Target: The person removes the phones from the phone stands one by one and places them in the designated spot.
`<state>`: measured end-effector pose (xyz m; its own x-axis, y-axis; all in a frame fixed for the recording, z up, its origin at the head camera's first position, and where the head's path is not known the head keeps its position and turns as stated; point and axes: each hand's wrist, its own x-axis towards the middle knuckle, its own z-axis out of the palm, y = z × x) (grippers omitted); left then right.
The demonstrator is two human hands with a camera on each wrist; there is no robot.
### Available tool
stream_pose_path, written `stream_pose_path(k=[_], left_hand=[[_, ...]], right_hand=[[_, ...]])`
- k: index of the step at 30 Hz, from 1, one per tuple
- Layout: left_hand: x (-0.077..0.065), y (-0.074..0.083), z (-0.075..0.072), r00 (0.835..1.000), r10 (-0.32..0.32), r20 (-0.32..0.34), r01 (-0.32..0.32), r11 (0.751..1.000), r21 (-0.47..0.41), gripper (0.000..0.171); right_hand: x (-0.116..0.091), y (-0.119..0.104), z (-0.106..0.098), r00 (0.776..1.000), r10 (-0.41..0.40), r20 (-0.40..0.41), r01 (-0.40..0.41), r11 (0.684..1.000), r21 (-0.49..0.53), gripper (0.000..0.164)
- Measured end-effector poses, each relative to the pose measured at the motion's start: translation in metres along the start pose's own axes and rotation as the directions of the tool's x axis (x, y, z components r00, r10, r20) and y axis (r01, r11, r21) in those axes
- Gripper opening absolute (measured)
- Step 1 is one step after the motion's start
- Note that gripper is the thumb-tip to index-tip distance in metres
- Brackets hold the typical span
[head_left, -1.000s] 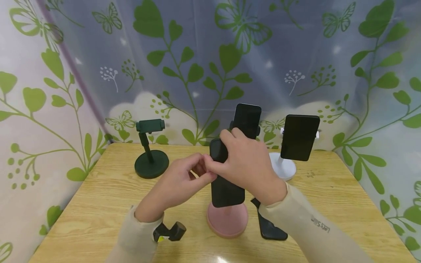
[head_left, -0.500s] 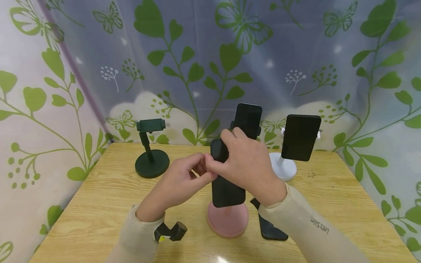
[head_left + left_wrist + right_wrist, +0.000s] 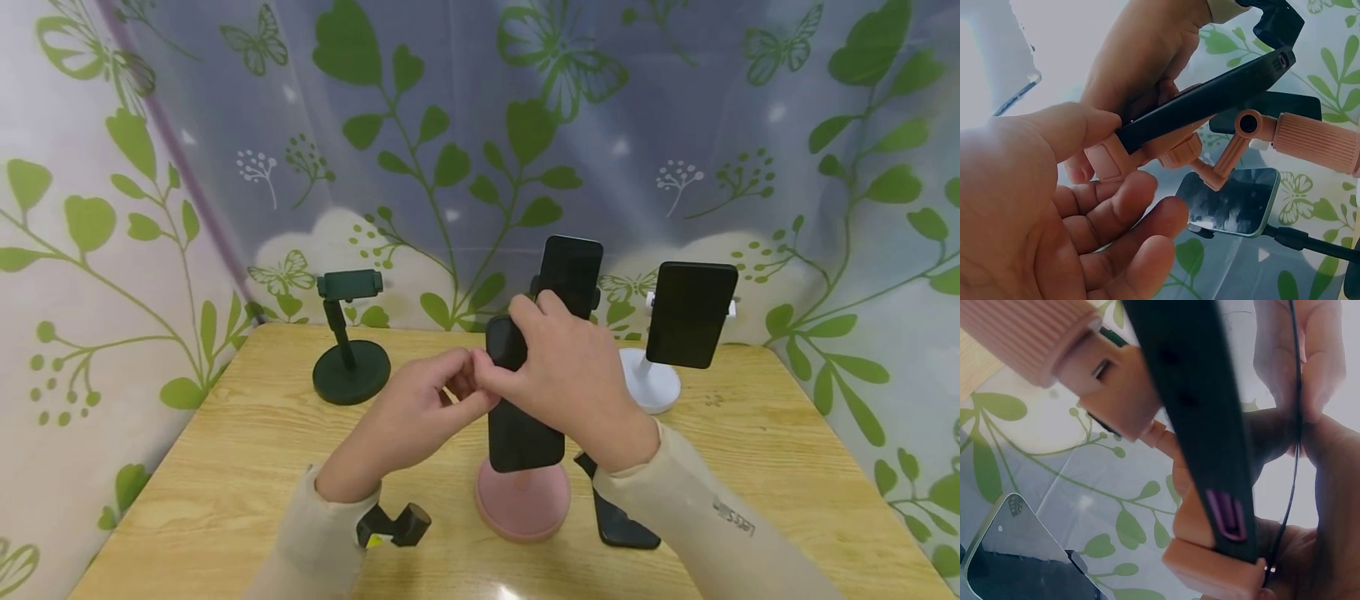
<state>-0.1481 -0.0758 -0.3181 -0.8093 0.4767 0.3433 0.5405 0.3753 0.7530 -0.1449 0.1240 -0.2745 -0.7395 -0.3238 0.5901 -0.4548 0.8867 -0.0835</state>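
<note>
In the head view a black phone (image 3: 525, 442) sits tilted in the clamp of a pink phone stand (image 3: 522, 504). My left hand (image 3: 408, 412) is at the phone's left edge. The left wrist view shows its thumb against the phone's corner and the pink clamp end (image 3: 1107, 159), the fingers loosely curled below. My right hand (image 3: 573, 367) lies across the phone's upper front, fingers bent, its thumb touching the left fingertips; most right fingertips are hidden. A thin dark line (image 3: 1298, 369) crosses both hands in the right wrist view; I cannot tell whether it is a cord or a sheet's edge.
A dark green stand (image 3: 348, 371) is at the back left. Another phone (image 3: 572, 271) stands behind my right hand, and a white stand (image 3: 663, 392) at the right carries a phone (image 3: 692, 315). One more phone (image 3: 626, 521) lies flat by my right sleeve.
The whole head view has shifted slightly to the right. Both hands keep the same place on the phone and clamp, with no clear movement of the stand.
</note>
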Motion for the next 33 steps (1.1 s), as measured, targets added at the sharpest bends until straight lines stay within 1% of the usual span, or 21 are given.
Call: stream_pose_path(k=[4, 11, 16, 22, 27, 33], left_hand=[[0.002, -0.003, 0.0, 0.999, 0.035, -0.002, -0.035, 0.999, -0.013, 0.011], [0.007, -0.012, 0.001, 0.994, 0.111, 0.014, -0.109, 0.99, -0.083, 0.02], [0.009, -0.018, -0.001, 0.988, 0.152, 0.019, -0.15, 0.984, -0.093, 0.024], [0.009, -0.023, -0.005, 0.985, 0.171, 0.03, -0.166, 0.978, -0.129, 0.025], [0.009, -0.026, -0.005, 0.983, 0.18, 0.043, -0.171, 0.972, -0.163, 0.024], [0.01, -0.028, -0.004, 0.98, 0.188, 0.067, -0.173, 0.967, -0.187, 0.019]], right_hand=[[0.0, 0.001, -0.001, 1.0, 0.0, 0.004, 0.0, 1.0, 0.009, 0.043], [0.001, 0.0, -0.003, 1.0, 0.005, 0.013, -0.006, 1.0, 0.021, 0.042], [0.001, -0.001, -0.003, 1.0, 0.007, 0.024, -0.007, 1.0, 0.006, 0.042], [0.002, -0.003, -0.004, 0.999, 0.022, 0.043, -0.022, 1.0, -0.003, 0.042], [0.002, -0.003, -0.004, 0.999, 0.012, 0.037, -0.012, 1.0, 0.0, 0.042], [0.0, 0.0, -0.003, 0.999, 0.001, 0.033, -0.001, 1.0, 0.017, 0.041]])
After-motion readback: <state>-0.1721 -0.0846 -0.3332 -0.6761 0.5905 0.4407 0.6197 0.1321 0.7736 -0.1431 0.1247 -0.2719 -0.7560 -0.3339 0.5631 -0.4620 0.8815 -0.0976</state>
